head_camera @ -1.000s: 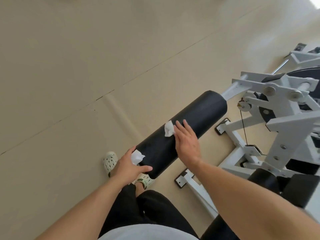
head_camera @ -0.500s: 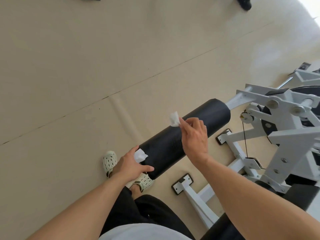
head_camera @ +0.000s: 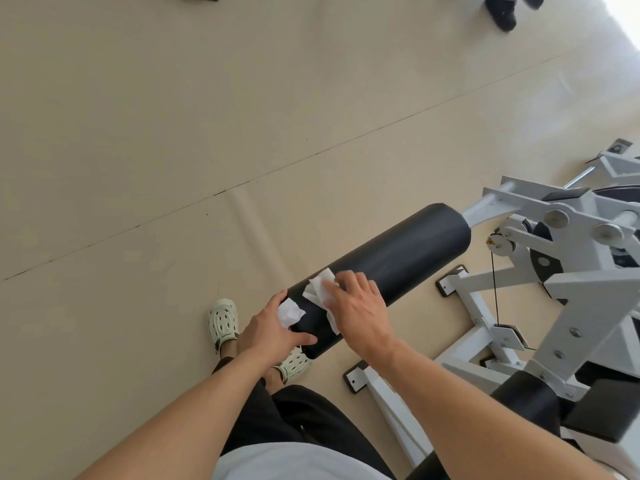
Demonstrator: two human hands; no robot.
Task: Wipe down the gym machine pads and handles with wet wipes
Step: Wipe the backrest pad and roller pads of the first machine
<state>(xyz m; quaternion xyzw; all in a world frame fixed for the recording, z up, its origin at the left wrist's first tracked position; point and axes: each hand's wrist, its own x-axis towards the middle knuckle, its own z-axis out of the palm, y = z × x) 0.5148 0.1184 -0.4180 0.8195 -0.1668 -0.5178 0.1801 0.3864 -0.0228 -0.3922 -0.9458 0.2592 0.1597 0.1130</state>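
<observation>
Head view showed the right hand point(head_camera: 358, 308) pressing a limp wet wipe point(head_camera: 320, 289) flat on the firm black roller pad point(head_camera: 384, 268), while the left hand point(head_camera: 273, 327) gripped the pad's near end, pinching a second wipe point(head_camera: 290, 313).

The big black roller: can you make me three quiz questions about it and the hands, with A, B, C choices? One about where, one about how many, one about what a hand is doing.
1. Where is the right hand?
A. on the black roller pad
B. on the floor
C. on the white frame

2. How many white wipes show?
A. one
B. two
C. four

3. What is the left hand doing?
A. hanging free
B. waving
C. holding the roller's near end with a wipe

Answers:
1 A: its fingers press the spread wipe onto the pad.
2 B: one spread wipe, and a crumpled wipe at the left hand.
3 C: the thumb and fingers wrap the pad's end.
</observation>
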